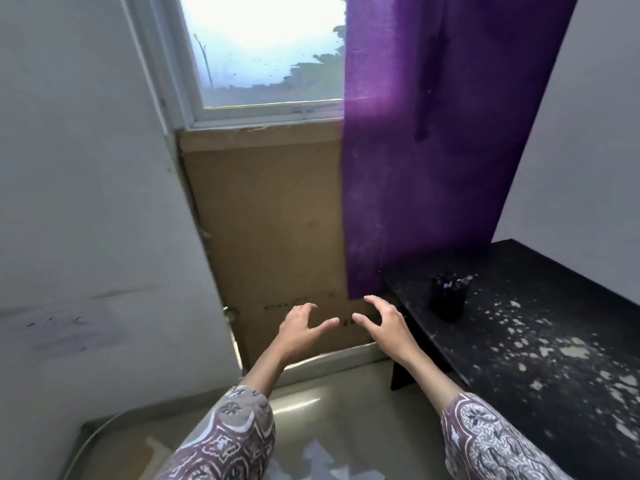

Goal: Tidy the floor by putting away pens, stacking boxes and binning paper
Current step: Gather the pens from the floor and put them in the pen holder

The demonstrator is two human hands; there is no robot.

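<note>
My left hand [301, 329] and my right hand [382, 323] reach forward side by side, fingers spread and loosely bent, holding nothing. They hover in front of a large flat cardboard sheet [270, 220] that leans against the wall under the window. A black pen holder [447, 296] with pens in it stands on the black table [540, 341] to the right of my right hand. White paper pieces [317, 459] lie on the floor between my forearms. A brown cardboard box [131, 455] shows blurred at the lower left on the floor.
A purple curtain [433, 150] hangs over the right half of the window [263, 46] and down past the cardboard. White walls close in left and right. The black table's top is scuffed with pale patches. The floor [346, 393] is glossy beige.
</note>
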